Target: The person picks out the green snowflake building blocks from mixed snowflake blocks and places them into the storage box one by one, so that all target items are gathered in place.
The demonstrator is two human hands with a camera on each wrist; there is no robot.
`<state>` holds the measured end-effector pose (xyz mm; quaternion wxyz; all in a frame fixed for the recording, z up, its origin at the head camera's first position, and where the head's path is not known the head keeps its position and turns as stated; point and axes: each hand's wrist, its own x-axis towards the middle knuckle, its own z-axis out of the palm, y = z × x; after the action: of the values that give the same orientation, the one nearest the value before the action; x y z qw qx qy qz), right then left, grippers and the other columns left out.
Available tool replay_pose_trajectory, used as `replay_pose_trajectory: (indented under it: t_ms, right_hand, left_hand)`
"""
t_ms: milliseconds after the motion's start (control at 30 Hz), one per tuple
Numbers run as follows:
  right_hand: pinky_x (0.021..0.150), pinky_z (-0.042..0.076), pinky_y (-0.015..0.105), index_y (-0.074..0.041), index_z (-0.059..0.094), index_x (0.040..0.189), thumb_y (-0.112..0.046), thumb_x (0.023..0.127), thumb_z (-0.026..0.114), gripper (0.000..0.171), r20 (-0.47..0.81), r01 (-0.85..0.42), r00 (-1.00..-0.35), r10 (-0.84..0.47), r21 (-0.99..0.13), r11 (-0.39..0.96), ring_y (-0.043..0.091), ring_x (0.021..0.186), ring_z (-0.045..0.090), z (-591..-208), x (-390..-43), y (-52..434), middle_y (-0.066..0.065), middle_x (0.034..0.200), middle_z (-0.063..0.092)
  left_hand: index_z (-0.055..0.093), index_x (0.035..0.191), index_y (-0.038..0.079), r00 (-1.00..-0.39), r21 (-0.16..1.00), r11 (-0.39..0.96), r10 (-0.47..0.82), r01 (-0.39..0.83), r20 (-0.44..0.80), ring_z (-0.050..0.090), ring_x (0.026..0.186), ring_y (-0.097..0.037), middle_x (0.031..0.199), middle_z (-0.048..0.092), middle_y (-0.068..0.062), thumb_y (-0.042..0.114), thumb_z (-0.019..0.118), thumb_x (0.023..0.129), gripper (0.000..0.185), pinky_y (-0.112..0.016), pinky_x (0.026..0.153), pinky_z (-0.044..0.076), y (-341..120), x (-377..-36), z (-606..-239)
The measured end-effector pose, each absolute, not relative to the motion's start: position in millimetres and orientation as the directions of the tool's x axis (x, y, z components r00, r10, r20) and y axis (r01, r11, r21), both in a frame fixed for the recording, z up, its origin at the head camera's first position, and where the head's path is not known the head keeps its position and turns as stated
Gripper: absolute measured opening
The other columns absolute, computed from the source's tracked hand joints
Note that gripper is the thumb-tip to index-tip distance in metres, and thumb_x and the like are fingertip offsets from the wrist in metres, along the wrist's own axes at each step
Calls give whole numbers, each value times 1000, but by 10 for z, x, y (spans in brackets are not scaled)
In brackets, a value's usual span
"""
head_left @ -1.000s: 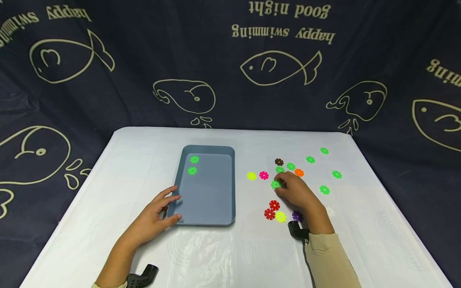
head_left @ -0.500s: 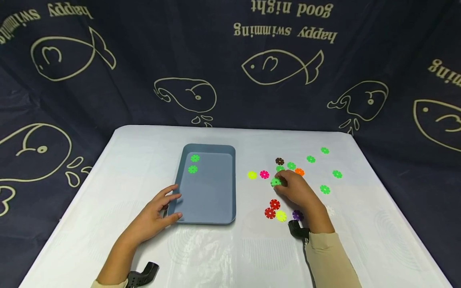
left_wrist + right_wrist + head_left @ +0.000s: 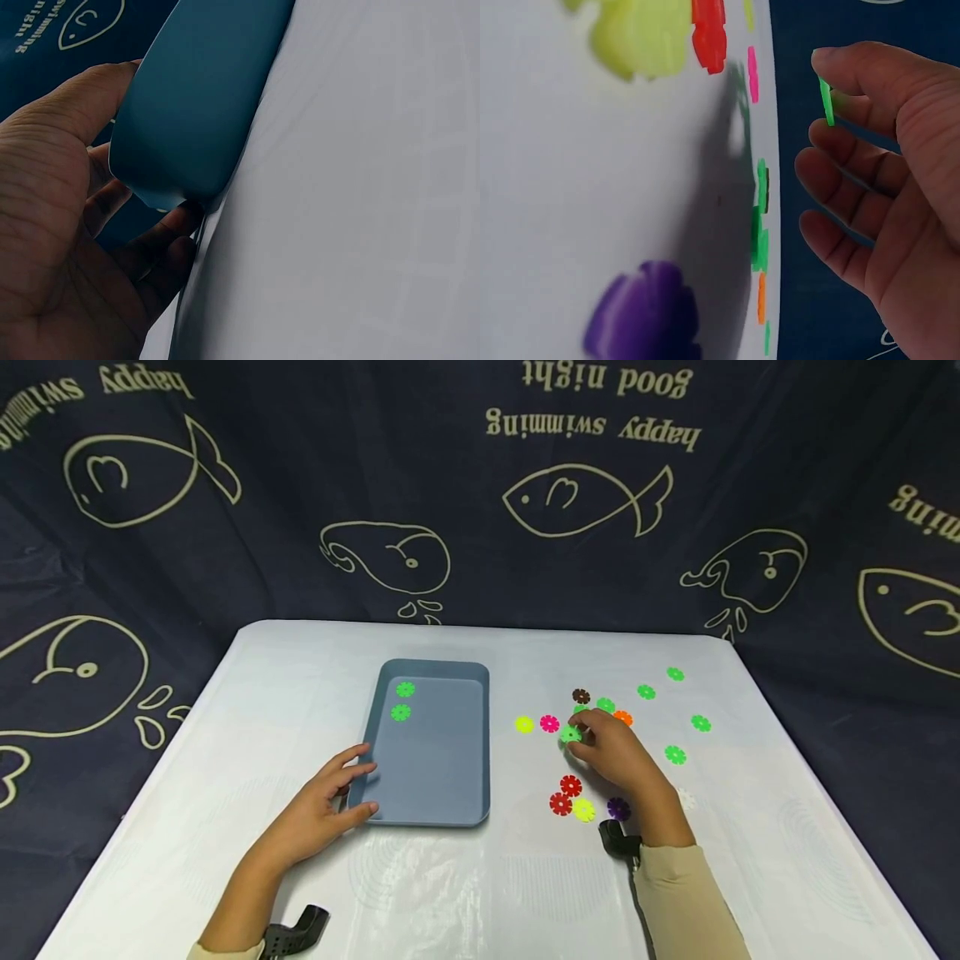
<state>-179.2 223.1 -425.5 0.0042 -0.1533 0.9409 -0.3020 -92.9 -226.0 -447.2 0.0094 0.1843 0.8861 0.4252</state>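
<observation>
On the white surface [image 3: 300, 710] I watch remotely, the blue-grey tray [image 3: 431, 768] sits left of centre, and I see the left hand [image 3: 322, 806] rest its loosely spread fingers against it near the close left corner. To the tray's right, the right hand [image 3: 615, 747] has a pinching grip on a green disc [image 3: 570, 736], raised off the surface near scattered coloured discs [image 3: 560, 804]; I count two more green discs [image 3: 405, 690] in the tray's far left part.

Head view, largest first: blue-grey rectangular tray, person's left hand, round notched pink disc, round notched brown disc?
1. Blue-grey rectangular tray
2. Left hand
3. Pink disc and brown disc: too alike to rank; the brown lies farther away.
</observation>
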Motion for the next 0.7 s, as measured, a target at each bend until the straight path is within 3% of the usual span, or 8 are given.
replay_pose_trajectory:
  t_ms: [267, 700]
  right_hand:
    - [83, 52, 43, -5, 66, 113, -12, 87, 75, 28, 105, -312, -946, -307, -553, 773, 24, 91, 60, -4161, -1750, 2165, 8, 109, 63]
    - [80, 54, 42, -7, 65, 117, -14, 88, 75, 31, 140, -376, -924, -356, -508, 775, 24, 92, 62, -4045, -1669, 2050, 7, 113, 63]
  left_hand:
    - [57, 138, 4, -933, 757, 570, 330, 319, 145, 45, 133, -23, 157, 34, -5, 29, 79, 87, 61, -17, 96, 43, -2252, -916, -4452]
    - [57, 139, 4, -933, 762, 568, 335, 311, 131, 45, 134, -26, 158, 33, -4, 32, 79, 87, 62, -31, 98, 47, -2255, -916, -4447]
